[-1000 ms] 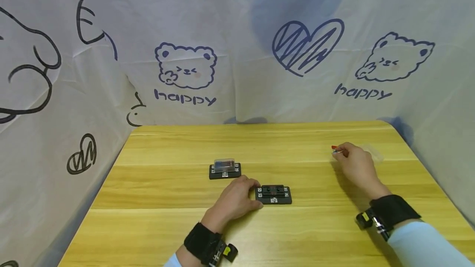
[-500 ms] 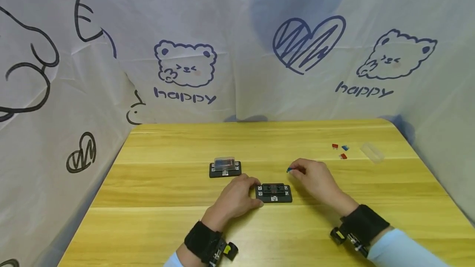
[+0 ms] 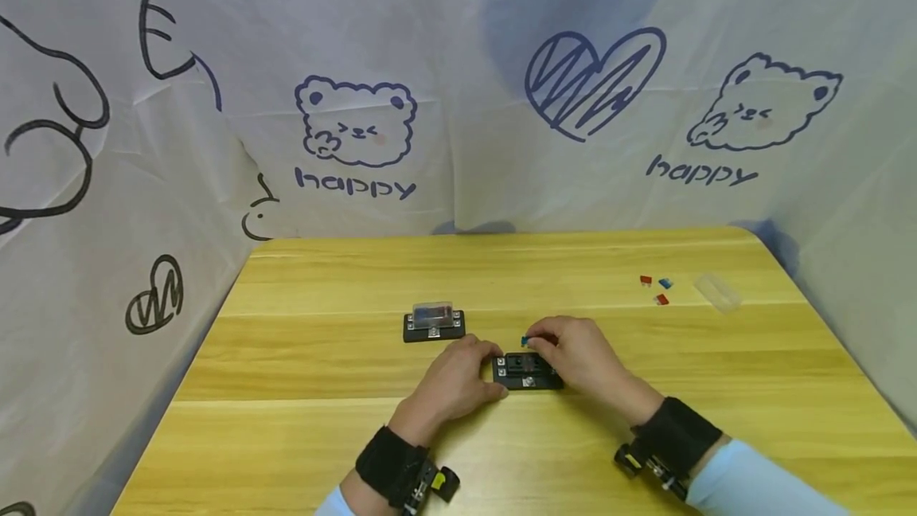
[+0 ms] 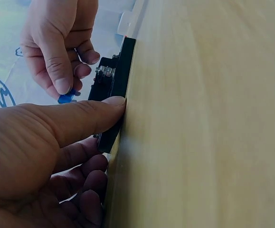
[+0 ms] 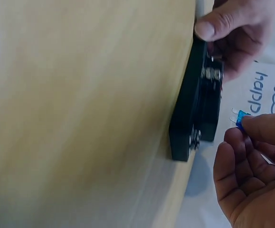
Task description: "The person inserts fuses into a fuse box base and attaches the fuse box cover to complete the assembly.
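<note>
A black fuse block (image 3: 528, 381) with metal screw terminals lies on the wooden table, its top uncovered. My left hand (image 3: 458, 383) holds its left end between thumb and fingers, the thumb lying along the front edge in the left wrist view. Between thumb and forefinger, my right hand (image 3: 583, 353) pinches a blue blade fuse (image 5: 242, 117). In the right wrist view, the two metal prongs point toward the block, with a gap between fuse and block. The right hand hides the block's right end in the head view.
Behind the left hand stands a second fuse block (image 3: 433, 334) under a clear cover. Two red fuses, one being the nearer red fuse (image 3: 661, 300), and a blue fuse (image 3: 665, 283) lie at the back right. Beside them is a loose clear cover (image 3: 716, 293).
My right hand has come leftward from the loose fuses at the back right to above the fuse block, carrying the blue blade fuse. The left hand has stayed on the block.
</note>
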`<state>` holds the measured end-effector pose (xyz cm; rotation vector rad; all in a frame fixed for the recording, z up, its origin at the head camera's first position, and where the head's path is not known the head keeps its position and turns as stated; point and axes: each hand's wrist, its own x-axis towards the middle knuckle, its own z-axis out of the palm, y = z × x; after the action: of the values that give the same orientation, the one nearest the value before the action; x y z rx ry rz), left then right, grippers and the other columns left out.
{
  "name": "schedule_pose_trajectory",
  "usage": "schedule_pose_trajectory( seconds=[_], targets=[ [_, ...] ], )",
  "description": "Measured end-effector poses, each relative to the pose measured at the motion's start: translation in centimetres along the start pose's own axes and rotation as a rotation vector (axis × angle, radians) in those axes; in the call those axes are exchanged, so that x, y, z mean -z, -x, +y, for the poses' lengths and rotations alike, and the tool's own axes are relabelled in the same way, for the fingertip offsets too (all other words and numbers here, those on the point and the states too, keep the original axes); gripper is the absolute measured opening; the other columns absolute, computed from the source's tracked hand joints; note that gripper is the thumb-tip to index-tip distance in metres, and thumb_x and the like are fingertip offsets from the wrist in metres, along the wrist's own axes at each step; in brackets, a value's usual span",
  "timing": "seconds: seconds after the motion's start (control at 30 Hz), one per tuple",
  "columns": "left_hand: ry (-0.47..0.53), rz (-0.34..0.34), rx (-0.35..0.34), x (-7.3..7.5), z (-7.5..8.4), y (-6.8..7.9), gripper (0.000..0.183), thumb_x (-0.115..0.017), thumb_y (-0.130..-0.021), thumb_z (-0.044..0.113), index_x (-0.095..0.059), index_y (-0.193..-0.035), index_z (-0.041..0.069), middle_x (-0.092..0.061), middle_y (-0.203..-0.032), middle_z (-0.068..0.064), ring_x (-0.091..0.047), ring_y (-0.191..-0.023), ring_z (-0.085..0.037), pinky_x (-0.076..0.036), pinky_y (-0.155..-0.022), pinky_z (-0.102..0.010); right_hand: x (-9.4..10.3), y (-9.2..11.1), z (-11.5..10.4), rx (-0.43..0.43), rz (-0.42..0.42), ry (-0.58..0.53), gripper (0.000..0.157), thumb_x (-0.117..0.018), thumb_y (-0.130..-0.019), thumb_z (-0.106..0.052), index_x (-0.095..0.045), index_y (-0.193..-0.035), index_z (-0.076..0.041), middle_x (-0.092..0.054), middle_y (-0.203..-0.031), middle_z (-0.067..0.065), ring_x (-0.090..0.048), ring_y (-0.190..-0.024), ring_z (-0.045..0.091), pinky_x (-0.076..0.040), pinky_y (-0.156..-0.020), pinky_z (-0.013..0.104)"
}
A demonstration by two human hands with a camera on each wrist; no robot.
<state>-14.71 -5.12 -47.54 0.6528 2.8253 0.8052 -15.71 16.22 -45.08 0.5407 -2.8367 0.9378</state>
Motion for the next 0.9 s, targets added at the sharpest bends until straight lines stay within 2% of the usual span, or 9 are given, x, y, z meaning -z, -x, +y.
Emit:
schedule_pose_trajectory(
  seconds=[0.4, 0.9],
  targets=[
    [0.002, 0.014, -0.019, -0.1, -0.2, -0.2, 0.05, -0.079, -0.076, 0.038, -0.065, -0.118, 0.015, -0.055, -0.095, 0.002, -0.05, -0.086, -0.014, -0.046, -0.078, -0.033, -1.5, 0.2, -0.6, 0.092, 0.014, 0.043, 0.003, -0.071, -0.087, -0.017, -0.073, -0.09, -0.017, -0.071, -0.089, -0.002, -0.063, -0.081, 0.011, -0.054, -0.07, 0.034],
    [0.0, 0.014, -0.018, -0.1, -0.2, -0.1, 0.049, -0.08, -0.075, 0.038, -0.065, -0.117, 0.015, -0.056, -0.095, 0.002, -0.051, -0.086, -0.014, -0.047, -0.079, -0.032, -2.1, 0.3, -0.6, 0.134, 0.014, 0.087, 0.004, -0.072, -0.086, -0.015, -0.074, -0.089, -0.014, -0.069, -0.087, -0.002, -0.062, -0.079, 0.01, -0.053, -0.069, 0.033]
  ],
)
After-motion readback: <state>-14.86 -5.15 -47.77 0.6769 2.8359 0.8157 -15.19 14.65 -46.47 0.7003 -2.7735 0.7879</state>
